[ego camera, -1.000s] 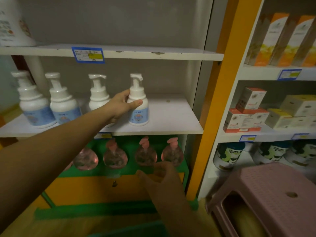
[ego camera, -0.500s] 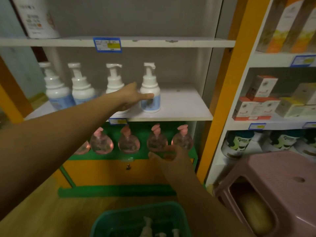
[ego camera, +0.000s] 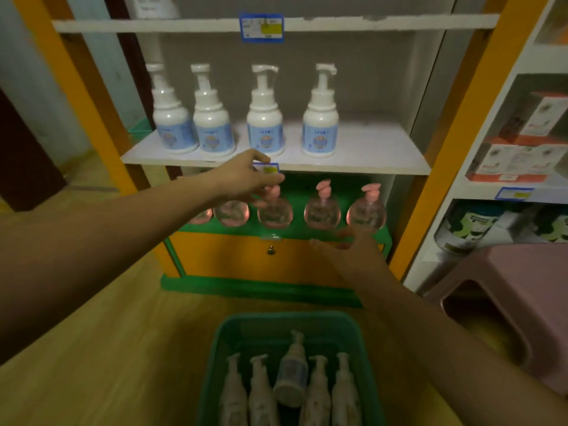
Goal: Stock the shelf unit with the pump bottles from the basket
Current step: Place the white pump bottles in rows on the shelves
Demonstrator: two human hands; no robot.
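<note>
Both hands held nothing: the left hand (ego camera: 246, 176) hung loose-fingered just below the front edge of the white shelf (ego camera: 368, 162), where four white pump bottles (ego camera: 265, 118) stood in a row above it, and the right hand (ego camera: 347, 250) was spread flat near the pink bottles (ego camera: 322, 207). Well below both hands, five more pump bottles lay in the green basket (ego camera: 365, 348) on the floor. The next pick would likely go best by gripping a bottle's body rather than its pump, then standing it upright in the bare stretch right of the row.

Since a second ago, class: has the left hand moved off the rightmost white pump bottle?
Yes. The left hand has let go and dropped below the white shelf edge; the rightmost white pump bottle stands alone.
</note>
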